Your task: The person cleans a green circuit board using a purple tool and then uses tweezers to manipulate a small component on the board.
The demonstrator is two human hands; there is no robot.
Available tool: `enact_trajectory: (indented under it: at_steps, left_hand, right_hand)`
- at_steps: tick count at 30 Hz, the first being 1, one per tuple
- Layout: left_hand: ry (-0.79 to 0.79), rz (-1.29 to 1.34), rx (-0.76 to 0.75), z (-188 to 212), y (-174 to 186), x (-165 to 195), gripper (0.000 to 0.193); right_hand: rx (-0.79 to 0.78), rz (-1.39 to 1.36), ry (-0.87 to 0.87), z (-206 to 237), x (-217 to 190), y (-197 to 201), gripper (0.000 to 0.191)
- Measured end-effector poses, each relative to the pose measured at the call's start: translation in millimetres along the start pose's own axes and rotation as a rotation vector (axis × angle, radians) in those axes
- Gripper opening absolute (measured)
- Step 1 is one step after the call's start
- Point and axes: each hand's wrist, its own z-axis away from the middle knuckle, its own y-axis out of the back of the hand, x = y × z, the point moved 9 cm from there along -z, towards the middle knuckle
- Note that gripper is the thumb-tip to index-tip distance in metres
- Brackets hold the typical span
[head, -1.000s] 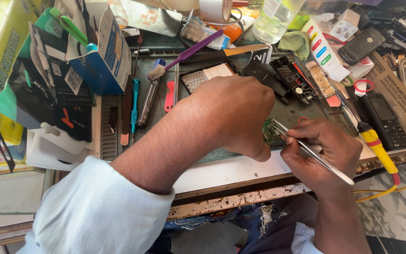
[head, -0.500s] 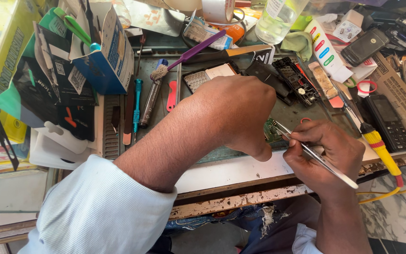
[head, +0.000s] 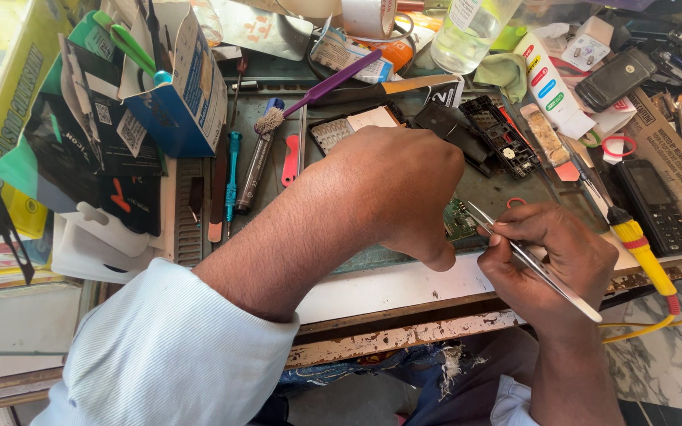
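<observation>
head view: left hand [head: 400, 185] curled down over a green board [head: 459, 221] on the bench mat [head: 507, 189], pinning it at the edge, fingers hidden beneath. right hand [head: 550, 260] pinched shut on steel tweezers [head: 530, 260], tips at the board. likely light, thin, stiff yet fragile; best held by bare edges, never by components.

A phone repair workshop: the worn counter [head: 404, 288] is crowded with a green circuit board [head: 459, 222], opened phone shells [head: 507, 136], keypad phones [head: 655, 207], screwdrivers [head: 232, 183], a cleaning brush [head: 317, 91] and a yellow-handled soldering iron [head: 641, 251], with accessory packets [head: 96, 150] stacked at upper left.
</observation>
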Motion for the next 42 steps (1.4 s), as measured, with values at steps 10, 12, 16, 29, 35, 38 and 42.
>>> enact_trajectory:
  at_steps: [10, 12, 16, 29, 35, 38, 42]
  left_hand:
    - [-0.004, 0.000, -0.007, -0.6, -1.2, -1.0, 0.058]
    - [-0.008, 0.004, -0.001, -1.2, -1.0, -1.0, 0.059]
    - [-0.012, -0.008, -0.010, -1.5, -2.5, -1.0, 0.061]
    - [0.009, -0.004, -0.041, -1.8, -4.7, -2.4, 0.060]
    - [0.003, 0.004, -0.010, -1.7, -2.6, -1.8, 0.060]
    - [0.001, 0.003, -0.011, -1.2, -3.5, -0.8, 0.057]
    - [0.004, 0.005, -0.008, -1.3, -2.7, -0.8, 0.058]
  right_hand:
    - [-0.007, 0.005, 0.003, -0.4, -0.8, -2.6, 0.018]
    - [0.001, 0.005, -0.009, 0.8, -0.7, -2.2, 0.018]
    - [-0.006, 0.001, 0.023, -0.6, -2.6, -1.0, 0.019]
    - [-0.023, -0.013, 0.012, 1.3, 0.7, -1.7, 0.019]
    - [-0.008, -0.002, 0.026, 2.6, 0.5, -0.4, 0.021]
    - [-0.021, 0.000, 0.013, 1.8, 1.0, -0.8, 0.021]
    - [-0.012, -0.048, -0.001, 1.5, 0.6, 0.3, 0.020]
